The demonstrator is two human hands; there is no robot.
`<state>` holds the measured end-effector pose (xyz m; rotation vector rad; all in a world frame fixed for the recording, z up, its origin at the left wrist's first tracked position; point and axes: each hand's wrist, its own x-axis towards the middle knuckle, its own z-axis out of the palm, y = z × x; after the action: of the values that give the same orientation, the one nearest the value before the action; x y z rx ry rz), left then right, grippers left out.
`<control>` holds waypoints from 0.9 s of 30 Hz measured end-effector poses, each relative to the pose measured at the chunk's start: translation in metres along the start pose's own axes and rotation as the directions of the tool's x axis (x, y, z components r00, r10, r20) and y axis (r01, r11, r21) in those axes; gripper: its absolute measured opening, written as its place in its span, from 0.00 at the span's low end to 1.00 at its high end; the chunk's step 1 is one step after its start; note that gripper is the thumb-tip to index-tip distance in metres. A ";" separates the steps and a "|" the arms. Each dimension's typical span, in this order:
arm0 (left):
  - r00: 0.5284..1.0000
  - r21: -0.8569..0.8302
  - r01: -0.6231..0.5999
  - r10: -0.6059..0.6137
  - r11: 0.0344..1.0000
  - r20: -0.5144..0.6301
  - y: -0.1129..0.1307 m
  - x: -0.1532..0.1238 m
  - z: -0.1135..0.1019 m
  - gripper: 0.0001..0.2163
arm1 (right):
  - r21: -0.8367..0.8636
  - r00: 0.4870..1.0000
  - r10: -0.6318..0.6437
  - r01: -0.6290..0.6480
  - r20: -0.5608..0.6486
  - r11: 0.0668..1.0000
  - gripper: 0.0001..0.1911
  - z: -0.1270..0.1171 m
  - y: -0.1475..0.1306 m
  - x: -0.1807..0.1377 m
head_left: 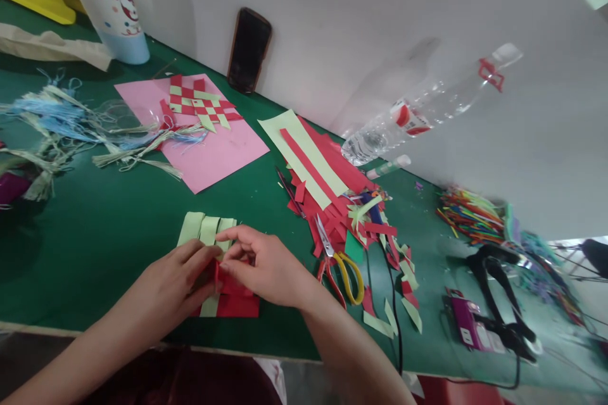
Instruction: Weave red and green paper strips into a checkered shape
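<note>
Red paper strips and pale green paper strips cross each other in a partly woven piece near the front edge of the table. My left hand is bent over its left and middle part, fingertips closed on a red paper strip. From the right, my right hand pinches at the same spot, thumb and index fingertip meeting by the strips. What exactly lies between the right fingertips is partly hidden. Scissors with red and yellow handles lie half open to the right of my right hand.
Woven red-green pieces and tassels lie around pink paper. Paper scraps spread beside a pen. A phone, a plastic bottle and a tumbler stand along the wall. A black cable runs forward.
</note>
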<state>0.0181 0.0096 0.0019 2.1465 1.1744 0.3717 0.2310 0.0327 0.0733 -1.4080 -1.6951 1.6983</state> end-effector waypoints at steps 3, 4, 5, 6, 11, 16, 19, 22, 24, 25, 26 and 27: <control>1.000 -0.038 -0.006 0.006 0.999 0.003 -0.005 -0.001 -0.001 0.13 | 0.027 0.998 -0.068 0.068 0.016 0.997 0.15 -0.003 -0.005 0.005; 1.000 -0.052 -0.005 0.005 0.999 0.000 -0.006 -0.001 -0.002 0.13 | 0.048 0.996 -0.082 0.081 0.020 0.996 0.14 -0.005 -0.006 0.006; 1.000 -0.069 -0.005 0.005 0.998 -0.005 -0.007 -0.002 -0.003 0.13 | 0.063 0.996 -0.084 0.083 0.011 0.995 0.13 -0.006 -0.005 0.007; 1.000 -0.085 -0.004 0.004 0.996 -0.011 -0.008 -0.002 -0.003 0.13 | 0.064 0.997 -0.072 0.073 -0.014 0.995 0.12 -0.008 -0.003 0.008; 0.999 -0.118 -0.014 0.009 0.993 -0.042 -0.013 -0.002 -0.003 0.14 | -0.187 0.977 0.037 -0.077 -0.208 0.979 0.09 -0.010 0.012 0.013; 0.998 -0.109 -0.032 0.026 0.993 -0.058 -0.018 -0.006 -0.001 0.14 | -0.398 0.957 0.093 -0.201 -0.274 0.895 0.08 0.001 0.017 0.023; 0.997 -0.099 -0.044 0.037 0.994 -0.070 -0.020 -0.008 0.001 0.14 | -0.406 0.956 0.114 -0.221 -0.272 0.887 0.09 0.008 0.014 0.026; 0.997 -0.095 -0.044 0.037 0.995 -0.070 -0.022 -0.008 0.001 0.15 | -0.362 0.953 0.118 -0.218 -0.278 0.906 0.06 0.013 0.015 0.026; 0.998 -0.092 -0.037 0.031 0.995 -0.062 -0.023 -0.008 0.003 0.15 | -0.326 0.951 0.107 -0.203 -0.289 0.923 0.04 0.014 0.016 0.025; 0.998 -0.091 -0.033 0.028 0.995 -0.055 -0.023 -0.008 0.003 0.15 | -0.314 0.950 0.100 -0.195 -0.295 0.929 0.04 0.014 0.017 0.024; 0.998 -0.090 -0.029 0.024 0.996 -0.052 -0.024 -0.008 0.004 0.14 | -0.311 0.950 0.091 -0.187 -0.299 0.932 0.04 0.014 0.018 0.024; 0.999 -0.089 -0.025 0.021 0.996 -0.050 -0.025 -0.008 0.005 0.14 | -0.315 0.950 0.083 -0.182 -0.302 0.931 0.05 0.014 0.019 0.023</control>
<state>0.0003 0.0101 -0.0175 2.0850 1.1391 0.4809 0.2167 0.0397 0.0440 -1.8620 -1.8177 1.2224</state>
